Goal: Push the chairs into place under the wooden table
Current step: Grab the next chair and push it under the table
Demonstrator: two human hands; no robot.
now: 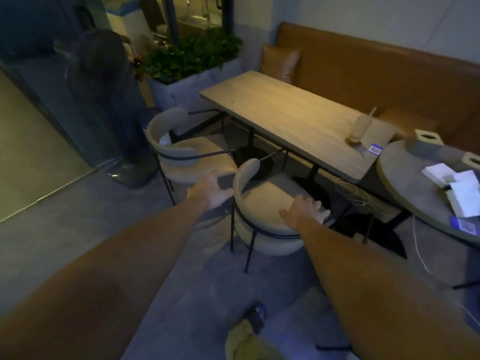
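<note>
A long wooden table (283, 113) runs diagonally through the middle of the view. Two beige round-backed chairs with thin black legs stand at its near side. The near chair (262, 203) is pulled out a little from the table edge; the far chair (179, 149) stands to its left, its seat partly under the table. My left hand (214, 192) is open, fingers spread, just left of the near chair's curved back. My right hand (304, 210) is open too, hovering over the right part of that chair's seat and back. Neither hand grips anything.
A brown bench seat (363, 66) with a cushion lines the wall behind the table. A drink cup with a straw (359, 127) stands on the table's right end. A round grey table (405, 183) with papers sits at right. A planter (187, 81) and a standing fan (101, 74) are at left.
</note>
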